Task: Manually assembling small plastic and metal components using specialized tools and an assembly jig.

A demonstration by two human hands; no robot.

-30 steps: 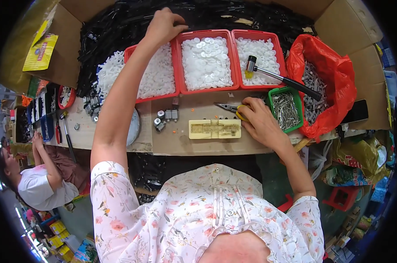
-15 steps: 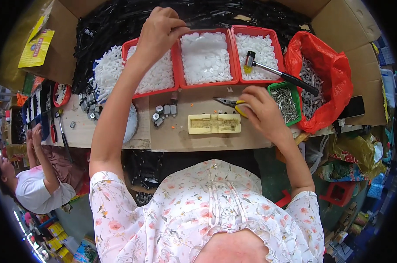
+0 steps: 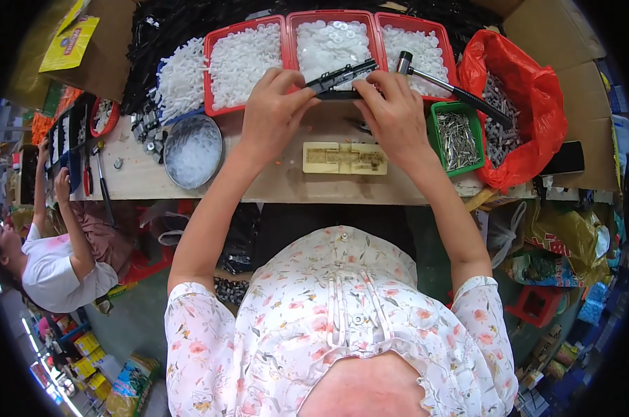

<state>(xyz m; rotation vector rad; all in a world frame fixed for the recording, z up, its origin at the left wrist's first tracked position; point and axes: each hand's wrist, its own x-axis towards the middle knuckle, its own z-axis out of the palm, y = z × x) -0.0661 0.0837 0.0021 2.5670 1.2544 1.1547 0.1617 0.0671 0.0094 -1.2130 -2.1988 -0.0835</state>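
With room between the block (image 3: pixel 345 158) and the front edge of the table (image 3: pixel 335 189), the left hand (image 3: pixel 276 111) and right hand (image 3: pixel 396 115) pinch a long, black, slanted strip (image 3: pixel 341 74).

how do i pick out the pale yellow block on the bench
On the workbench, find the row of red trays. Nearer the camera, between the wearer's forearms, lies the pale yellow block. Unlike the trays and the bowl, it is a slab with a stained recess in its top.
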